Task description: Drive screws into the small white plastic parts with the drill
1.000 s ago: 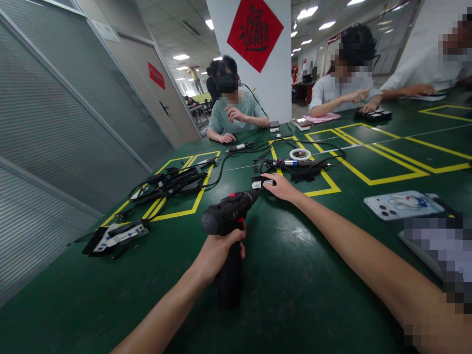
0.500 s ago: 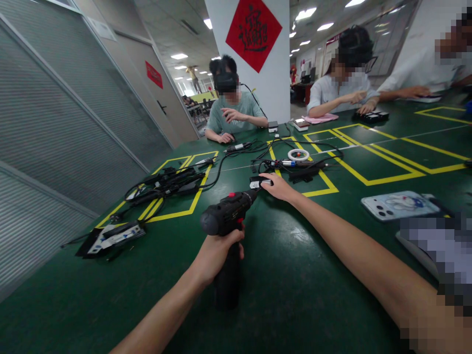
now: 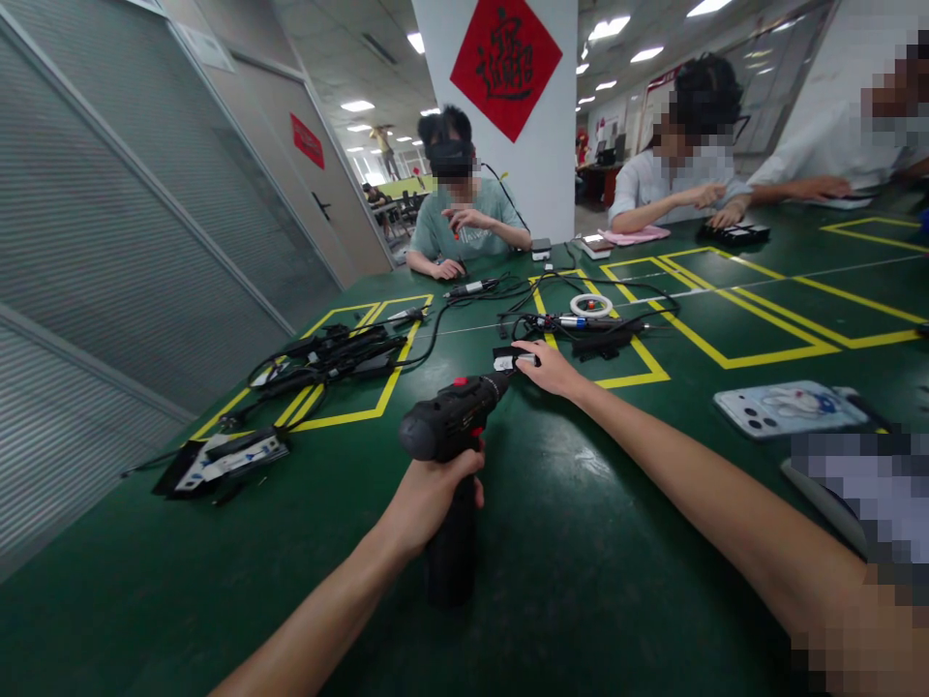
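A black cordless drill (image 3: 451, 421) with red accents is gripped in my left hand (image 3: 428, 499), fingers wrapped round its handle. Its chuck points forward, toward a small black and white block (image 3: 504, 358). My right hand (image 3: 548, 368) is closed on the right side of that block, at the table surface. The drill's tip is close to the block's near side; whether the two touch I cannot tell. What kind of thing the block is does not show clearly.
Black cables and tools (image 3: 334, 358) lie in the yellow-taped area at left. A white ring (image 3: 590, 305) and a pen-like tool (image 3: 573, 322) lie ahead. At right are a phone (image 3: 791, 407) and a blurred-out object. Several people sit across the green table (image 3: 581, 542).
The view has shifted very slightly, and both hands keep their hold. The person opposite has moved a raised hand a little.
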`<state>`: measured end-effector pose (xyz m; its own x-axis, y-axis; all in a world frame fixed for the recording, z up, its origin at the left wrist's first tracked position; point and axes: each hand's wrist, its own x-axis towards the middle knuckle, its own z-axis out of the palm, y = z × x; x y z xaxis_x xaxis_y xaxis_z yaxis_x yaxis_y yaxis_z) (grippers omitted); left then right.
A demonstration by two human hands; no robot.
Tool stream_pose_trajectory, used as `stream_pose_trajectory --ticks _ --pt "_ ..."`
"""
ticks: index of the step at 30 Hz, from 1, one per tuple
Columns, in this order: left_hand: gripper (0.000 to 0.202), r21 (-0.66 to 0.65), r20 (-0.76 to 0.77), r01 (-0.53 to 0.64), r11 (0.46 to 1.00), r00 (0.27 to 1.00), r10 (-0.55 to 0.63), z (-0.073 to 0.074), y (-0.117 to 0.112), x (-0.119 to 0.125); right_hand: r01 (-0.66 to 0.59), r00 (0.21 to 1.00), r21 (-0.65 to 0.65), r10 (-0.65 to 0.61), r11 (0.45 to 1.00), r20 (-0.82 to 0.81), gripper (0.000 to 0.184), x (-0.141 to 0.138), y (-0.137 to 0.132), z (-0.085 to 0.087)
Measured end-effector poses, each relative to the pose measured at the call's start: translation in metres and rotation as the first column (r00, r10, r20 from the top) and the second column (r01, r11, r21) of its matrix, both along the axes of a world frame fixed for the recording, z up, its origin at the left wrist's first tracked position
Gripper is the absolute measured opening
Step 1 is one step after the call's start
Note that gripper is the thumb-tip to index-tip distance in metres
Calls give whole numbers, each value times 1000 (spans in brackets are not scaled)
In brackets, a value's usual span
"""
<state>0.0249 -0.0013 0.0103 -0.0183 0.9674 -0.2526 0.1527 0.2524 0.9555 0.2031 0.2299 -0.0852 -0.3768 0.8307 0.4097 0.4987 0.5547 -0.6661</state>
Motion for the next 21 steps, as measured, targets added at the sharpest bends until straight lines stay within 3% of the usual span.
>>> stream_pose_trajectory --ticks 7,21 --pt "22 -2 9 -2 1000 1000 2 5 -2 1 -7 1000 -10 7 1000 -4 42 0 -2 1" --pt "25 -23 -13 -10 1000 1000 10 0 -3 0 -32 999 -14 32 999 -11 43 0 2 -2"
